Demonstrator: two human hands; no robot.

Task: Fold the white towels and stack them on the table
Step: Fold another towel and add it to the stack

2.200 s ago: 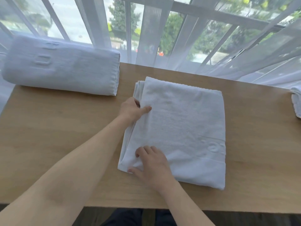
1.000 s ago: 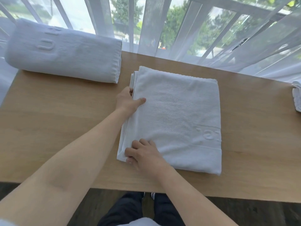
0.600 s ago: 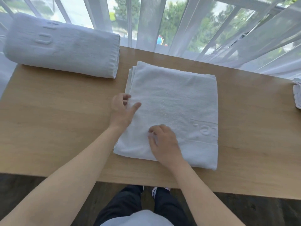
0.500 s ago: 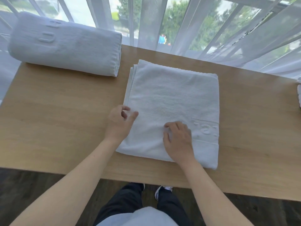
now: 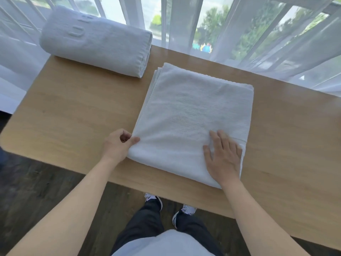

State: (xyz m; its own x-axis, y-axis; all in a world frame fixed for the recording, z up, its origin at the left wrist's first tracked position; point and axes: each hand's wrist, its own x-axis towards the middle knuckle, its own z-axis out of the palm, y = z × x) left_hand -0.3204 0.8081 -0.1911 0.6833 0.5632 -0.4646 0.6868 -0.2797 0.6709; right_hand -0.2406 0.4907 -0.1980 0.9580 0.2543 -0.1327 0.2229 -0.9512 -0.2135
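A folded white towel [image 5: 195, 115] lies flat on the wooden table [image 5: 77, 115], its near edge close to the table's front. My left hand [image 5: 118, 145] pinches the towel's near left corner between thumb and curled fingers. My right hand [image 5: 224, 157] lies flat on the near right part of the towel, fingers straight and spread, pressing it down. A second white towel, folded into a thick bundle [image 5: 97, 41], sits at the table's far left corner.
Sheer white curtains [image 5: 267, 37] hang along the table's far edge before a window. Dark wooden floor [image 5: 36, 200] shows below the table's front edge, with my legs and shoes [image 5: 184, 209] under it.
My right hand slid right across the towel, from its near left corner to its near right part. My left hand moved down the left edge to the near left corner.
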